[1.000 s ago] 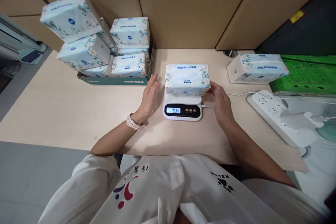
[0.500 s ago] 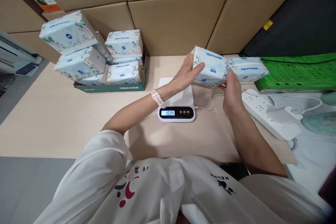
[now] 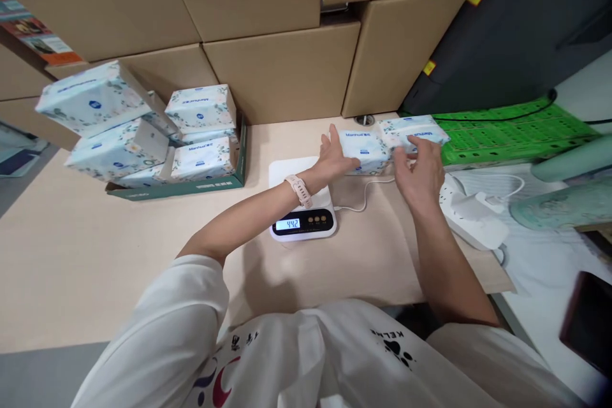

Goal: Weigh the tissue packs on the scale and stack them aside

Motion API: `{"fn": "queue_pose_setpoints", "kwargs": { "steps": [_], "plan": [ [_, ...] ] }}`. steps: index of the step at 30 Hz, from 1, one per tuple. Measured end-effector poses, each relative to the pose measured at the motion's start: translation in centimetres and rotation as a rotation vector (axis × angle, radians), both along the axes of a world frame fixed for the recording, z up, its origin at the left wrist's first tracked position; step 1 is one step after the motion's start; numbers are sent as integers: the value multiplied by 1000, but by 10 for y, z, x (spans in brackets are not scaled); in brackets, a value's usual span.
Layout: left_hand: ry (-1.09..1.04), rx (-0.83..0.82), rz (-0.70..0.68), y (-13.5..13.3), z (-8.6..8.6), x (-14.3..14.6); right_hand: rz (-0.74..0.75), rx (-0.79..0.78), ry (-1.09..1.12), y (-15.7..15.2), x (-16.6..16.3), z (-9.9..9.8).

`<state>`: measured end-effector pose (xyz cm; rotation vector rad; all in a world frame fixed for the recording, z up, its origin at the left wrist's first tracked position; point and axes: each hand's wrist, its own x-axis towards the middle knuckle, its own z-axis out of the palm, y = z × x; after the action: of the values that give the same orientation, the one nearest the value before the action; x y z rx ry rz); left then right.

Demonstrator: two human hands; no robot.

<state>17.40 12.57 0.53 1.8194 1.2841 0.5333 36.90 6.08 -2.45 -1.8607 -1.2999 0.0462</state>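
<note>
A white tissue pack (image 3: pixel 362 150) with blue lettering lies flat on the table, right of a white digital scale (image 3: pixel 305 229) whose display reads 44.2. My left hand (image 3: pixel 333 162) is at the pack's left end, thumb and fingers spread, its wrist over the scale. At the other end is my right hand (image 3: pixel 419 172), fingers apart and slightly bent, in front of a second tissue pack (image 3: pixel 406 126) and partly covering it. Whether the right fingertips touch either pack is hard to see.
To the left, a green cardboard tray (image 3: pixel 210 185) holds several stacked tissue packs (image 3: pixel 201 156). Cardboard boxes (image 3: pixel 282 76) line the back. On the right are a green slotted panel (image 3: pixel 507 140), a white power strip (image 3: pixel 468 217) and a dark phone-like object (image 3: pixel 588 325). A cable (image 3: pixel 366 197) runs from the scale.
The held tissue pack has come down onto the table beside the other one, and both hands have loosened from it. The scale reading has dropped from 103.4 to 44.2. My view has shifted.
</note>
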Motion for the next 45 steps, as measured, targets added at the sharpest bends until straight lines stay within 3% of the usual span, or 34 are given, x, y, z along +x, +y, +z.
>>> {"fn": "queue_pose_setpoints", "kwargs": {
  "steps": [2,5,10,20,26,32,37,39,41,43,45],
  "plan": [
    [166,-9,-39,-8,4,11,31,-87,44,3,6,-8],
    [391,104,-94,-11,7,27,110,-149,110,11,10,-18],
    [527,166,12,15,7,42,141,-199,170,16,11,-23],
    [462,190,69,69,-3,38,73,-172,371,45,27,-40],
    [410,227,-128,93,-7,21,132,-227,317,56,24,-39],
    [367,273,-173,88,-5,5,105,-352,130,53,25,-31],
    [380,225,-166,73,11,-1,67,-437,-17,63,17,-10],
    [339,266,-137,64,23,-17,52,-422,-134,62,10,-1],
    [242,424,-49,51,36,-48,56,-316,-193,57,-1,7],
    [112,645,162,34,47,-95,104,-192,-155,49,-17,16],
    [-8,801,496,14,53,-153,238,-107,-34,43,-41,28]
  ]
}}
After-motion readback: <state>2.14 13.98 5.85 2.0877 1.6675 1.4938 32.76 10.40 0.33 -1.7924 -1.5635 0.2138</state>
